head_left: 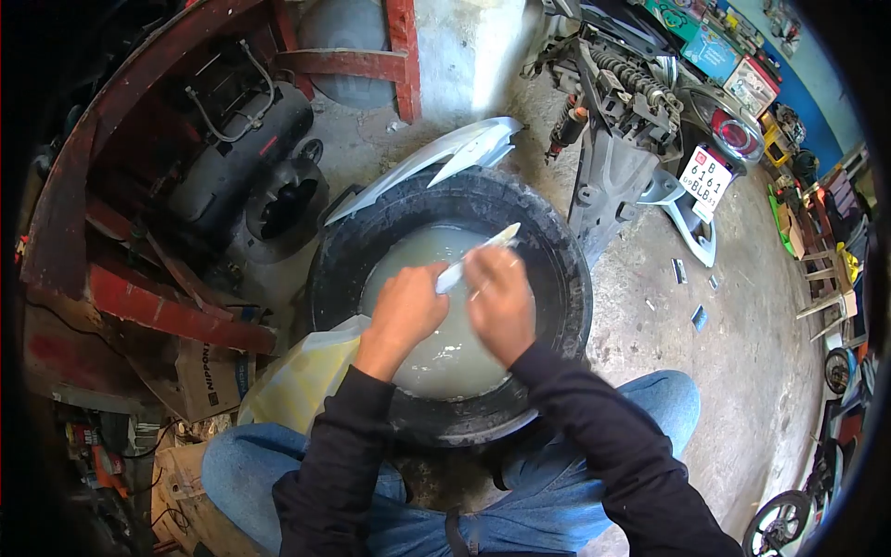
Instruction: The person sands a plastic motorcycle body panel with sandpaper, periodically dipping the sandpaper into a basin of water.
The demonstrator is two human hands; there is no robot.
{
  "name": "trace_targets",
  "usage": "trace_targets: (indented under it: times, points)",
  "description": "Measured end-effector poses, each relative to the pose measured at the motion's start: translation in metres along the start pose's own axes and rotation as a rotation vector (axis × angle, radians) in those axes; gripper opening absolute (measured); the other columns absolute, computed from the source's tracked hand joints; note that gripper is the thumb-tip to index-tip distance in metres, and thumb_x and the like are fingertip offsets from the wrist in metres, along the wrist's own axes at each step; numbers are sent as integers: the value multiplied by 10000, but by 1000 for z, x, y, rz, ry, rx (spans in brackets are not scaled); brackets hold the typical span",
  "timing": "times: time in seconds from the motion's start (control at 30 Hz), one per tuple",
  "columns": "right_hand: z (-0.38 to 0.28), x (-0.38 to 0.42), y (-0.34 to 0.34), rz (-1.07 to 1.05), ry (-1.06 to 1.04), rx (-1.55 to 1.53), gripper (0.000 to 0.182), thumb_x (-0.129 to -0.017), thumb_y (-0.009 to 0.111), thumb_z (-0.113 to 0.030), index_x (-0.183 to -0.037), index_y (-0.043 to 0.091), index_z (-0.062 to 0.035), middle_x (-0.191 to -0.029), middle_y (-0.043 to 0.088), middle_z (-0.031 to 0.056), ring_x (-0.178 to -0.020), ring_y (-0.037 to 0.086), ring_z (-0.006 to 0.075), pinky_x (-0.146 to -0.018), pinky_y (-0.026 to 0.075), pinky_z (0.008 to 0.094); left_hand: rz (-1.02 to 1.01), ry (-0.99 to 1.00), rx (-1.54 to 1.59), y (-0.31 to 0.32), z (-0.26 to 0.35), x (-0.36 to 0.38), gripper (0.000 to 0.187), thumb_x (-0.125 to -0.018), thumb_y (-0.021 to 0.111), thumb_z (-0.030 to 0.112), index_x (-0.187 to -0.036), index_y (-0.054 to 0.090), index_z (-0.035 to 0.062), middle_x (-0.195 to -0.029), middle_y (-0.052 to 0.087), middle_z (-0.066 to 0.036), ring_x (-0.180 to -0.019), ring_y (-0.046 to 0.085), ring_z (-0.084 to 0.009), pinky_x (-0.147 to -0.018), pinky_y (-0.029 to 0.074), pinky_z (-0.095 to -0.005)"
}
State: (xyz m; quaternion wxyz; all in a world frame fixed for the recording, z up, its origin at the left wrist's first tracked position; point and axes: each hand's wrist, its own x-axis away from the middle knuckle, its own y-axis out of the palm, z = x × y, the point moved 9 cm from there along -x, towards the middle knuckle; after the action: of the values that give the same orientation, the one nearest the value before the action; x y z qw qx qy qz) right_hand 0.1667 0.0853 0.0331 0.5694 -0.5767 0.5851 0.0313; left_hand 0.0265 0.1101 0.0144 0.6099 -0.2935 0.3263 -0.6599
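Observation:
Over a black tub of cloudy, greyish water, both hands meet at a narrow white piece, whose yellowish tip points up and right. My left hand is closed around its lower end. Curled against the upper part is my right hand, its fingers closed and slightly motion-blurred; whether anything lies under them is hidden. A glossy white motorcycle body panel rests across the tub's far rim. Beside my left forearm, a pale yellow and white sheet-like piece leans at the tub's near left.
A black air compressor tank sits under a red frame on the left. Beyond the tub at right stands a partly stripped motorcycle with a licence plate. Small blue scraps lie on the concrete floor.

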Motion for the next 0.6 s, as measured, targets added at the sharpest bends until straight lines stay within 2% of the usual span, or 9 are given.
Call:
trace_targets:
  times: [0.03, 0.2, 0.3, 0.4, 0.43, 0.53, 0.6]
  points:
    - [-19, 8, 7, -65, -50, -50, 551, -738, 686, 29, -1287, 652, 39, -1304, 619, 210, -1305, 532, 424, -1124, 450, 499, 26, 6, 0, -3, 0, -2, 394, -820, 598, 90, -1190, 732, 97, -991, 716, -280, -976, 674, -479, -887, 527, -562]
    - [-3, -12, -2, -62, -23, -8, 556, -731, 702, 9, -1282, 648, 43, -1306, 613, 193, -1273, 543, 426, -1104, 462, 493, -30, -42, 23, -17, 2, -7, 402, -819, 599, 80, -1200, 727, 75, -996, 714, -287, -976, 676, -478, -889, 530, -558]
    - [1, -19, -3, -78, 36, 49, 561, -728, 704, 13, -1285, 646, 40, -1294, 617, 186, -1243, 546, 408, -1079, 473, 479, -12, -48, 19, -13, 1, -5, 405, -817, 591, 75, -1199, 725, 61, -997, 710, -295, -972, 672, -489, -892, 530, -558]
    - [-5, -22, -2, -76, -40, 45, 558, -713, 716, 12, -1267, 660, 34, -1274, 626, 164, -1227, 544, 374, -1050, 481, 464, 8, -35, 14, -6, -1, -7, 411, -811, 587, 71, -1198, 724, 57, -993, 705, -302, -965, 668, -499, -894, 529, -561]
    - [9, -26, -4, -75, 32, 76, 551, -706, 730, -5, -1252, 666, 33, -1271, 632, 160, -1209, 556, 370, -1046, 485, 459, 17, -25, 24, -6, -1, -6, 415, -809, 587, 70, -1201, 724, 60, -989, 703, -305, -961, 667, -504, -894, 528, -563]
    - [-17, -15, -4, -60, -78, 71, 536, -715, 726, -4, -1247, 669, 29, -1261, 637, 157, -1187, 564, 355, -1033, 490, 458, -9, -23, 2, -5, 0, -8, 426, -808, 589, 70, -1213, 721, 61, -990, 703, -304, -962, 668, -503, -896, 527, -565]
    - [-25, -12, -1, -117, -68, 5, 523, -718, 723, -5, -1236, 669, 40, -1248, 637, 156, -1183, 560, 357, -1030, 489, 460, -1, -11, 21, -9, 3, -8, 422, -811, 585, 71, -1210, 722, 61, -990, 701, -307, -961, 667, -503, -893, 526, -568]
